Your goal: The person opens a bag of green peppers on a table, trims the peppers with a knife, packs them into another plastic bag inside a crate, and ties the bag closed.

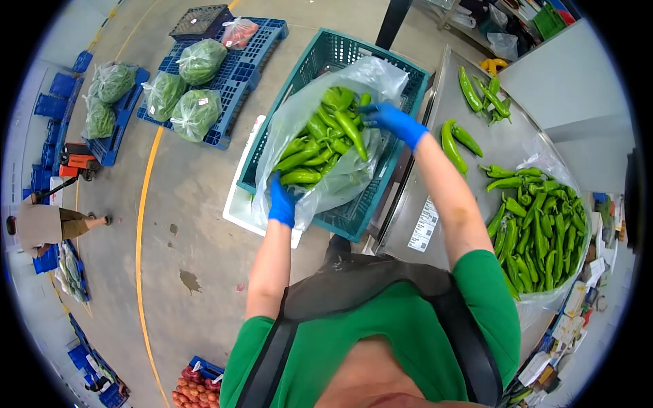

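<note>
Reaching forward with both forearms (pixel 268 262), bare between short green sleeves (pixel 486 289) and thin blue gloves (pixel 282 215), over a perforated teal plastic crate (pixel 340 44) at 12 o'clock. Pointing the left hand (pixel 281 202) away from the body, wrist nearly straight, at 7 o'clock of the long green peppers (pixel 320 146) and against the cloudy film of a plastic bag (pixel 382 76); cannot tell whether pinching it, with fingertips partly hidden. Stretching the right hand (pixel 390 121) inward from 3 o'clock of those peppers, its back turned upward, with fingers loosely spread and tips at the heap's border. Heaped inside the bag within the crate, glossy, tapered and gently curved. With loose peppers (pixel 450 147) at 2 o'clock on a smooth, reflective steel desk (pixel 507 139), and a big pepper pile (pixel 544 231) at 3 o'clock on crinkled clear plastic. Farther off at 11 o'clock, with rounded bags of green vegetables (pixel 202 62) on a slatted blue pallet (pixel 253 58).
</note>
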